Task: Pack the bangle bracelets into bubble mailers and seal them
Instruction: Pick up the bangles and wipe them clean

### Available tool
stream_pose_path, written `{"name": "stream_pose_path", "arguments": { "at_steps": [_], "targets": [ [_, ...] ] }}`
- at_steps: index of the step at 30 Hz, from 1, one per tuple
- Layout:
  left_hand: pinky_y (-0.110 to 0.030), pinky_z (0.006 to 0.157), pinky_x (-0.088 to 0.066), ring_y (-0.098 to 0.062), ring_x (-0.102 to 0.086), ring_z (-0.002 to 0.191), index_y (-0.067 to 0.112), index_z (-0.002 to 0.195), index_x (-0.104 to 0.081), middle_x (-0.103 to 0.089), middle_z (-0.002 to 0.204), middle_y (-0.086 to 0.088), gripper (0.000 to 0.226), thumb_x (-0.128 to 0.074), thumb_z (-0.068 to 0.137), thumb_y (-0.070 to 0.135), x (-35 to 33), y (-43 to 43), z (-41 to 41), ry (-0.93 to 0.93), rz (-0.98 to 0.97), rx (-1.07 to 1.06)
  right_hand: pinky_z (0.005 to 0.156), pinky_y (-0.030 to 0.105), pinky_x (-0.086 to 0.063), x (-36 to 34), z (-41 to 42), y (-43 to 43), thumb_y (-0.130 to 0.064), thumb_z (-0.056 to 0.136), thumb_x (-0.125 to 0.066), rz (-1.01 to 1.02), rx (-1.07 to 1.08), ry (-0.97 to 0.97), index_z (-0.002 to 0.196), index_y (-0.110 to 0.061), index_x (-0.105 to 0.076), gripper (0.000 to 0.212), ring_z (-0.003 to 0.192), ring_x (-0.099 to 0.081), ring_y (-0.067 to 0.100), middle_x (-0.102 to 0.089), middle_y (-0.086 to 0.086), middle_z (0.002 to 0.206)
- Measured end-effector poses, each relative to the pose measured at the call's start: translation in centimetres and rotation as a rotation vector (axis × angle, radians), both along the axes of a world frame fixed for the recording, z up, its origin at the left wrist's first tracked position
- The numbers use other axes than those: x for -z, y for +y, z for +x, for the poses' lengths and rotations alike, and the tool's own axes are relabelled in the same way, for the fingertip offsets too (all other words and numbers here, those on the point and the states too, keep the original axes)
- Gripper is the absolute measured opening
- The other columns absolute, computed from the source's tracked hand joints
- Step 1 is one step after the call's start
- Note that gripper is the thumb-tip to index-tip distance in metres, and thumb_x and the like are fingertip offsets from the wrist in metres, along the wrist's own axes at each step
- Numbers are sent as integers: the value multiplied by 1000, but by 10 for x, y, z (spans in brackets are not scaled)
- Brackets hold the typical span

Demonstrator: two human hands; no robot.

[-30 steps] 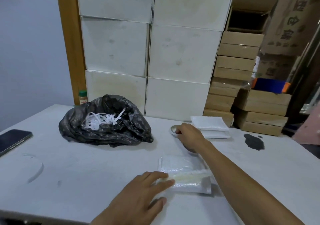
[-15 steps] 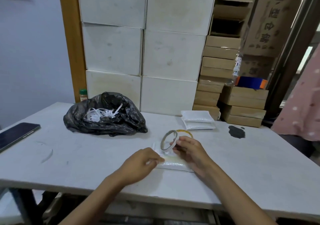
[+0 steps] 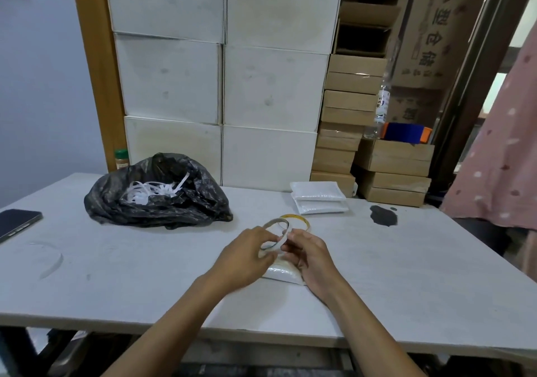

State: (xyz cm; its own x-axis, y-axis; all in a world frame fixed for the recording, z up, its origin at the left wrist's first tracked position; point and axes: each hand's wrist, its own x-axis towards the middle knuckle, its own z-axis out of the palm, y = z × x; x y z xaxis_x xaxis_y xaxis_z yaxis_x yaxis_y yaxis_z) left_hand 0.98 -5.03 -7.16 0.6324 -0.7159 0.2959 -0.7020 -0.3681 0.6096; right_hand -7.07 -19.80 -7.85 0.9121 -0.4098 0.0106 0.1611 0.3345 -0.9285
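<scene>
My left hand (image 3: 247, 256) and my right hand (image 3: 308, 253) both hold a silver bangle (image 3: 271, 225) above the middle of the table, fingers pinching its lower rim. A gold bangle (image 3: 299, 219) shows just behind it, its lower part hidden by my right hand. Beneath my hands lies a white bubble mailer (image 3: 280, 273), mostly covered by them. Two more white bubble mailers (image 3: 318, 199) lie stacked at the table's far edge.
A black plastic bag (image 3: 157, 202) with white strips sits at the back left. A phone (image 3: 17, 222) lies at the left edge. A dark stain (image 3: 383, 215) marks the right of the white table (image 3: 116, 275). Boxes are stacked behind. A person in pink (image 3: 499, 144) stands at right.
My right hand brought the bangles from the far edge to the middle. My left hand left the mailer and now grips the silver bangle too.
</scene>
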Motion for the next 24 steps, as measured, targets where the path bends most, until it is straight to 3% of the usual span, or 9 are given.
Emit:
{"name": "stream_pose_path", "arguments": {
  "at_steps": [4,7,9,12,14,17,20,24],
  "targets": [
    [-35,70,-46,-13,-60,77,28,85,-67,-66,75,5,18,-53,92,38,15,-6,-9,75,-126,-83,53,20,-43,-1,-3,2,3,90,-55,-82,-45,14,93,-1,-66,12,54,-47,12,-62,10,72],
    [-31,76,-46,-8,-58,81,28,85,-71,-70,82,4,25,-50,91,39,16,-4,-13,164,-215,-79,54,25,-34,-1,-4,2,-7,80,-65,-134,-86,-3,90,-6,-65,10,54,-40,13,-62,11,76],
    [-31,82,-46,-7,-56,87,25,85,-73,-71,87,1,35,-44,86,44,14,-2,-16,198,-223,-49,55,25,-33,0,-4,2,-14,84,-68,-151,-93,-26,85,-7,-62,9,57,-43,14,-61,11,75],
    [-23,88,-44,1,-55,96,32,89,-72,-69,93,12,20,-54,90,38,17,-1,-16,204,-252,-19,54,21,-35,1,-5,3,-29,88,-69,-154,-82,-44,88,-4,-60,27,56,-43,12,-55,6,66],
    [-18,92,-42,5,-56,105,39,98,-69,-67,102,19,18,-56,90,30,17,1,-14,284,-336,3,54,20,-39,2,-6,5,-27,86,-72,-199,-55,-71,92,-2,-65,26,59,-46,13,-55,6,71],
    [-23,92,-43,-2,-60,110,28,113,-67,-70,112,11,32,-51,86,35,13,6,-11,436,-495,42,60,24,-42,1,-9,9,-18,88,-69,-345,-21,-95,98,-11,-75,14,69,-48,17,-59,7,76],
    [-25,94,-46,-5,-61,111,28,113,-68,-70,112,9,38,-54,84,49,11,7,-13,408,-528,71,62,22,-40,-2,-13,12,-17,88,-69,-421,-44,-99,97,-13,-77,13,69,-48,15,-62,1,73],
    [-25,95,-45,-7,-62,110,28,104,-72,-71,110,8,38,-59,78,52,8,9,-15,375,-596,70,67,15,-45,-7,-16,19,-14,86,-70,-459,-62,-140,95,-5,-77,15,71,-62,3,-74,1,81]
  ]
}}
